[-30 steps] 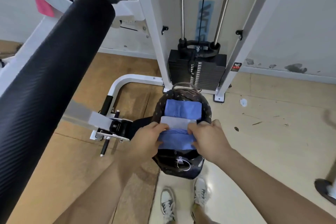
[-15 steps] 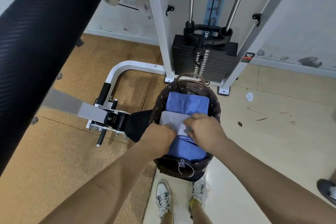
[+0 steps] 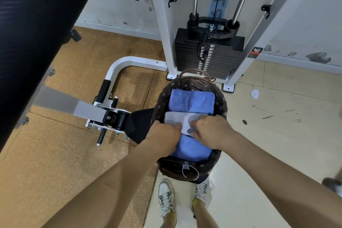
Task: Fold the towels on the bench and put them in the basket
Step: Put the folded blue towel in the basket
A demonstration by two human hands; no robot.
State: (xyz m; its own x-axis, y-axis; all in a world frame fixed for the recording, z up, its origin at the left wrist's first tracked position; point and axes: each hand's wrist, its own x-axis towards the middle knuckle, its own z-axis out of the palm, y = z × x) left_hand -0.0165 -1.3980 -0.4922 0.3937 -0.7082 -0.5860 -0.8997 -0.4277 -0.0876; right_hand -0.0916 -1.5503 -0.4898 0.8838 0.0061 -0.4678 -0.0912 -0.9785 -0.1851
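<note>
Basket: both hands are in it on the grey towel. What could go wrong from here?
1. The left hand and right hand grip the grey towel between the far blue towel and near blue towel; pulling out could drag its fold open.
2. The basket seems perched on the black seat pad; pressing down might tip it.

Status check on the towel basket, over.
Left hand, right hand: fingers curled on grey towel. Towel in basket, between far blue towel and near blue towel. No obstruction visible.

Gym — weight stack [image 3: 209, 55] (cable machine [image 3: 162, 24]).
</note>
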